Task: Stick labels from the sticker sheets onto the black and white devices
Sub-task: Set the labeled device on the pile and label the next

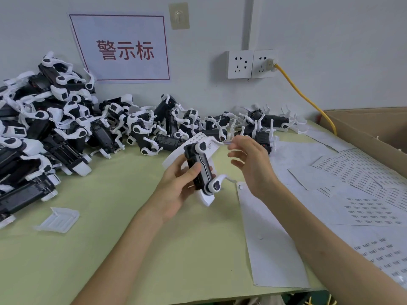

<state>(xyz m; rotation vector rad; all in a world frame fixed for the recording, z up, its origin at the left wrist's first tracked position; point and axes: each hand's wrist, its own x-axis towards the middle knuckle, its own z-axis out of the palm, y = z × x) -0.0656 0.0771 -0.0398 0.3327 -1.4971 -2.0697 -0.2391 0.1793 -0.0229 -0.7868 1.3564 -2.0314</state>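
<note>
Lying nearest on my feed: sticker sheets [372,212] spread over the right side of the green table [198,260], beside a plain white backing sheet [271,249]. A clear plastic cover [57,219] sits well apart at left.
Left hand [176,188]: fingers and thumb are curled round one black and white device [201,168], held above the table at mid-frame. A label strip [198,138] sits behind it.
Right hand [253,164]: just beside the device, fingers loosely spread. Thumb and forefinger may be pinching a label, but through the blur I cannot tell.
Pile [55,119]: many more devices heaped along the wall, left to centre.
Cardboard box [363,128]: far right.
Wall: sockets [240,63], yellow cable [308,100], red-lettered sign [123,48].
</note>
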